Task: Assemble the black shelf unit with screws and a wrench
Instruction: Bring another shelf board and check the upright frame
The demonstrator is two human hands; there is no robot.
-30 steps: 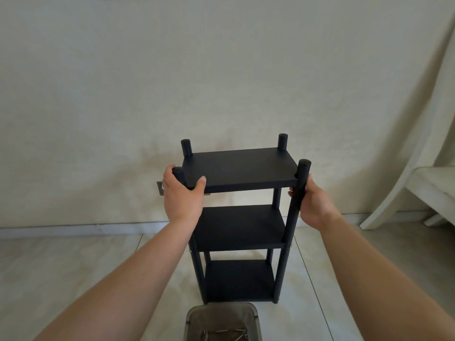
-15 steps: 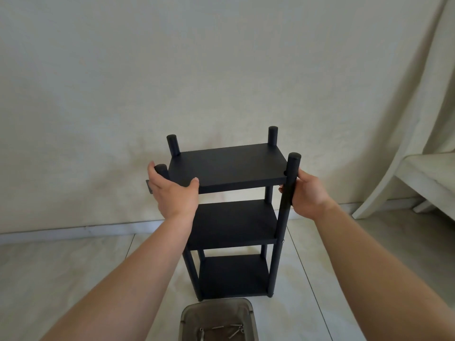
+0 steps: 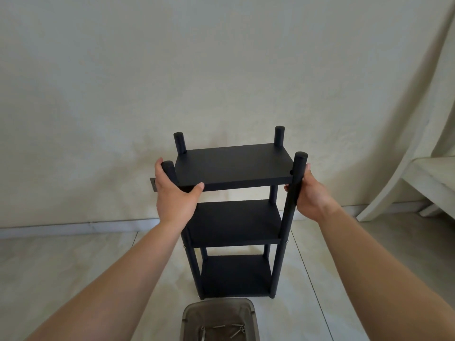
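The black shelf unit stands upright on the tiled floor in front of the wall, with three boards between its round posts. My left hand grips the front left post just under its top, thumb on the front edge of the top board. My right hand wraps the front right post from the outside, below the top board. A small dark metal piece sticks out to the left behind my left hand. Several loose screws lie in a grey tray at the bottom edge.
A pale wall rises directly behind the shelf, with a skirting strip along the floor. A white bench or chair stands at the right. The tray sits close to the shelf's front feet.
The shelf and both hands sit slightly to the right in the view compared with half a second ago. Both grips look unchanged.
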